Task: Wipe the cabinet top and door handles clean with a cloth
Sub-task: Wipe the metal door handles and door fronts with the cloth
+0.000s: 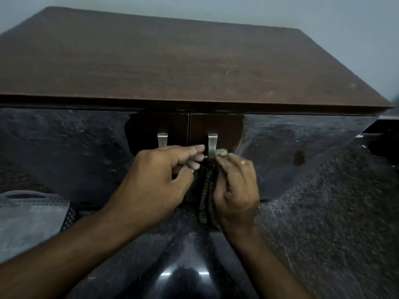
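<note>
You have two handles (212,145) side by side below the top (172,61); a bag (30,216) sits far left.

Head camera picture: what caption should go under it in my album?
Both hands work a cloth around the right door handle below the brown cabinet top.

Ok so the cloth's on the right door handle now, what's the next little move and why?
Probably slide the cloth down the right handle: the right hand pinches it near the handle's top, the left hand steadies alongside, and the left handle is bare.
</note>
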`<action>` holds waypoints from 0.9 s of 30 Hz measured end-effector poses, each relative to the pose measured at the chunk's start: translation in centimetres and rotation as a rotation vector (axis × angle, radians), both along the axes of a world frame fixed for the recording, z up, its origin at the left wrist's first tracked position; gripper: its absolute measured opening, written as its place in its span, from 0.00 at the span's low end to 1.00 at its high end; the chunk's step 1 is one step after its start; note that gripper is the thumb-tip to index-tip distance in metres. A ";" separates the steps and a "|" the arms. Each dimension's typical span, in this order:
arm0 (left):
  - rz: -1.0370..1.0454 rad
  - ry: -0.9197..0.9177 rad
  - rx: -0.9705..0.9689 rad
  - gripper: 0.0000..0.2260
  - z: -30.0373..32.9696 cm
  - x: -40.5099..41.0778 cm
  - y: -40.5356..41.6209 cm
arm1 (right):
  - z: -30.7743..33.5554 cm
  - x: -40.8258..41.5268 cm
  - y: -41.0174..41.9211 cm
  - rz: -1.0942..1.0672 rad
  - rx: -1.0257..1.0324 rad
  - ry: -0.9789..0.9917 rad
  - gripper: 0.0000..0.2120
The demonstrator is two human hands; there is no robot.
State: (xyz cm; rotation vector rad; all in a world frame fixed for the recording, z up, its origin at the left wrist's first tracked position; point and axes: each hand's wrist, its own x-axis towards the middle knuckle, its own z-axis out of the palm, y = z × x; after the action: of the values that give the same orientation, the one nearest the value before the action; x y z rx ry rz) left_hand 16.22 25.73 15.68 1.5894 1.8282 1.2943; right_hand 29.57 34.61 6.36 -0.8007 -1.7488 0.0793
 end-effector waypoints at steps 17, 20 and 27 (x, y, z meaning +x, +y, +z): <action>0.146 -0.099 0.039 0.17 1.2 -0.1 -0.6 | -2.7 -1.0 -1.1 0.081 -0.085 -0.013 0.04; 0.162 -0.119 0.025 0.18 1.2 -0.3 -0.7 | -2.2 -1.2 -0.9 0.031 0.090 -0.126 0.07; 0.188 -0.145 0.052 0.18 1.3 -0.8 -0.7 | 0.8 -2.8 -0.4 -0.137 0.355 -0.122 0.09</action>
State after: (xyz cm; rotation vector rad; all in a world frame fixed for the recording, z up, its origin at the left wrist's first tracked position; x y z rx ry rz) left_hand 15.44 25.00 17.02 1.3358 1.9035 1.5087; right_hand 26.76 34.20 7.13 -0.6701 -1.7506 -0.3696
